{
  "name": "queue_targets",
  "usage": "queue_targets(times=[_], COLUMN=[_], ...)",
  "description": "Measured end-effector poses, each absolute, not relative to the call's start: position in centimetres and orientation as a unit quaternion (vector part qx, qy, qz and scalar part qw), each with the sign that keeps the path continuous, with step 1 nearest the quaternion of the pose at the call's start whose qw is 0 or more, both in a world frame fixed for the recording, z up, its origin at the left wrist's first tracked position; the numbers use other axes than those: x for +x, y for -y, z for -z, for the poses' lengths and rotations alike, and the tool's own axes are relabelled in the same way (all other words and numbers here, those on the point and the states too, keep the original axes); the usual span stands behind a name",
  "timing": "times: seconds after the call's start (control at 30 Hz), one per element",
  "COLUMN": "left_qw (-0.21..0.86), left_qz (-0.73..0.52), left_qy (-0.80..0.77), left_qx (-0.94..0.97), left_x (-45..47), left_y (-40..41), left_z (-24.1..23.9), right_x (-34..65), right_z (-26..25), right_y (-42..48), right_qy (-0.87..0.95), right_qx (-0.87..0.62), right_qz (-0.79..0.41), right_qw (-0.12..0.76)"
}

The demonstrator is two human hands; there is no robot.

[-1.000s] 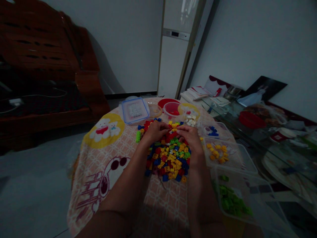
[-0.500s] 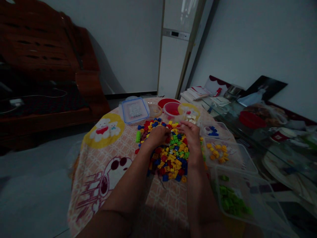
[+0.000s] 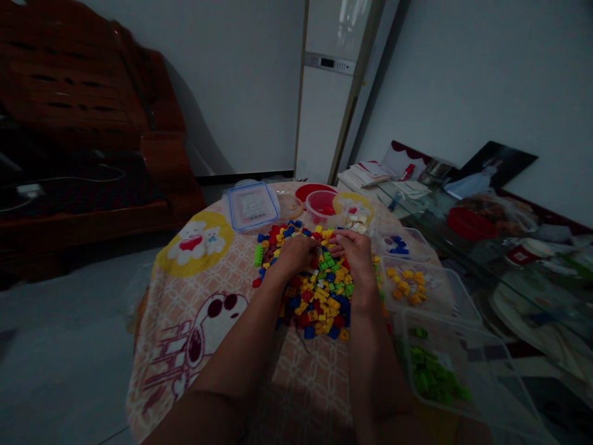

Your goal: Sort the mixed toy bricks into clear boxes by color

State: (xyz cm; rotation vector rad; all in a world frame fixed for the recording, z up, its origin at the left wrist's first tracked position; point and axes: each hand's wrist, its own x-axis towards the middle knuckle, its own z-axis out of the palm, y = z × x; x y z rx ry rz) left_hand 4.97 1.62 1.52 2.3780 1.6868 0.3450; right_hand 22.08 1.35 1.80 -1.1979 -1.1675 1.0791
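A pile of mixed toy building bricks [image 3: 324, 306] in red, yellow, blue and green lies on the patterned tablecloth [image 3: 319, 371]. Over the left part of the pile, my left hand [image 3: 299, 253] is closed, its fingers curled down among the bricks; whatever is in them is hidden. My right hand [image 3: 356, 248] is just across from it, above the pile's right side. Its fingers point left and are drawn together with the thumb, and I cannot make out what is between them. A small gap separates the two hands.
To the right, clear boxes hold green bricks [image 3: 435, 377], yellow bricks [image 3: 407, 285] and blue bricks [image 3: 397, 245]. White bricks [image 3: 357, 221] sit behind my right hand. A blue-rimmed lid [image 3: 254, 207] and a round pinkish tub [image 3: 321, 204] are at the back. Beyond stands a cluttered glass table [image 3: 430, 228].
My right hand has shifted slightly left and down, its fingers now more together. My left hand stays nearly in place over the bricks.
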Motion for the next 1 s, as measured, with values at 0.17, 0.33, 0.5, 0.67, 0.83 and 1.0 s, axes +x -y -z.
queue_targets(times=[0.17,0.33,0.5,0.67,0.83,1.0], left_qw=[0.107,0.118,0.2,0.292,0.322,0.342], left_qz=[-0.105,-0.159,-0.292,-0.403,-0.442,-0.437], left_qy=[-0.566,-0.561,-0.533,-0.473,-0.429,-0.429], left_qx=[0.81,0.803,0.769,0.726,0.719,0.713], left_x=[5.1,4.8,3.8,3.5,3.8,3.6], left_y=[-1.5,-1.9,-2.5,-2.7,-2.6,-2.5], left_z=[-1.7,-1.3,-1.1,-1.1,-0.9,-1.1], right_x=[22.0,22.1,22.2,21.9,21.2,21.6], right_z=[-1.8,-1.8,-1.8,-1.6,-1.6,-1.8], right_y=[-1.3,-1.3,-1.3,-1.2,-1.1,-0.9], right_qy=[0.489,0.486,0.495,0.51,0.533,0.532], right_qx=[-0.508,-0.515,-0.516,-0.502,-0.455,-0.447], right_qz=[-0.46,-0.458,-0.465,-0.498,-0.53,-0.541], right_qw=[0.539,0.538,0.522,0.489,0.477,0.474])
